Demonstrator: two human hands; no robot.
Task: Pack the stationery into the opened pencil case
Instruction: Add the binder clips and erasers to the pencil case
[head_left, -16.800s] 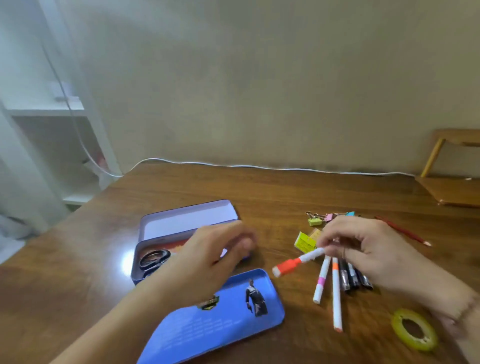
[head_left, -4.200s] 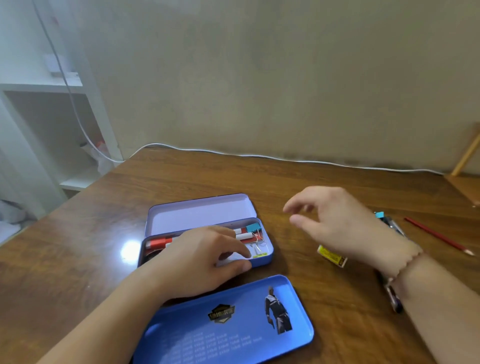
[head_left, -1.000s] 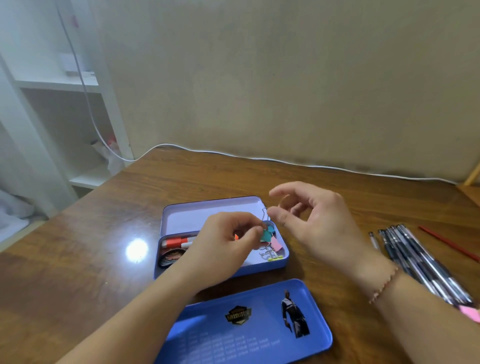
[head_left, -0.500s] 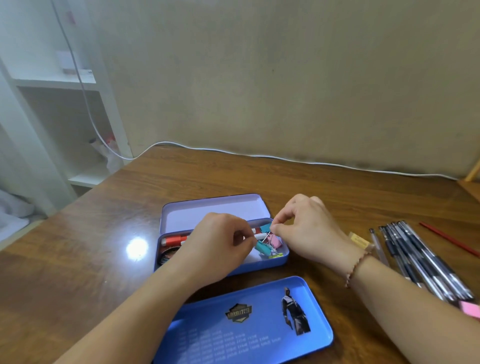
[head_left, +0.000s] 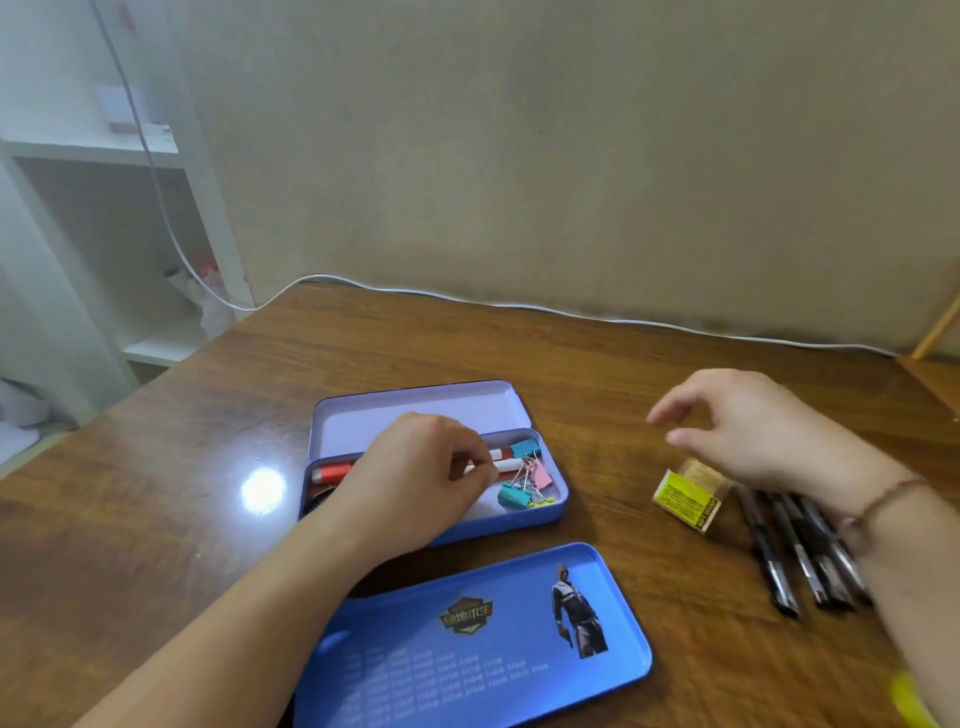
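Observation:
The blue tin pencil case (head_left: 540, 514) lies open mid-table, its lid (head_left: 415, 415) tipped back. Inside I see an orange-capped marker (head_left: 332, 473) and several coloured binder clips (head_left: 524, 478). My left hand (head_left: 415, 478) rests inside the case with its fingers curled over the white markers; whether it grips one I cannot tell. My right hand (head_left: 748, 426) hovers open to the right of the case, just above a small yellow-labelled box (head_left: 688, 493). Several dark pens (head_left: 800, 556) lie partly under my right wrist.
A loose blue tray with a printed figure (head_left: 467, 639) lies in front of the case. A white cable (head_left: 571, 312) runs along the table's far edge by the wall. A white shelf unit (head_left: 104, 208) stands at the left. Something yellow (head_left: 909, 696) shows at the bottom right.
My right hand has left the binder clips in the case and swung right, now open above the yellow box. My left hand stays in the case.

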